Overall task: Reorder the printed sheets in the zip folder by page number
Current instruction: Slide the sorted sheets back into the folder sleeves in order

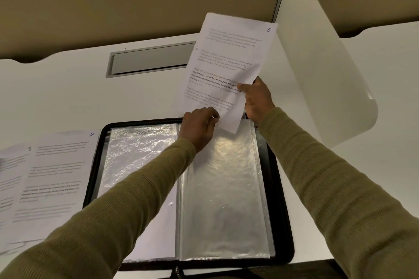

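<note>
A black zip folder (282,190) lies open on the white desk, its clear plastic sleeves (224,188) spread left and right. Above its top edge I hold a printed sheet marked 6 (226,59), tilted, with its lower corner at the mouth of the right-hand sleeve. My right hand (256,99) pinches the sheet's right edge. My left hand (199,127) grips the top of the right-hand sleeve beside the sheet's bottom edge. Loose printed sheets (45,179), the top one marked 10 and another marked 8, lie left of the folder.
A white curved divider panel (322,70) stands at the right. A grey cable hatch (149,61) is set into the desk behind the folder. A tan partition wall (113,7) runs along the back.
</note>
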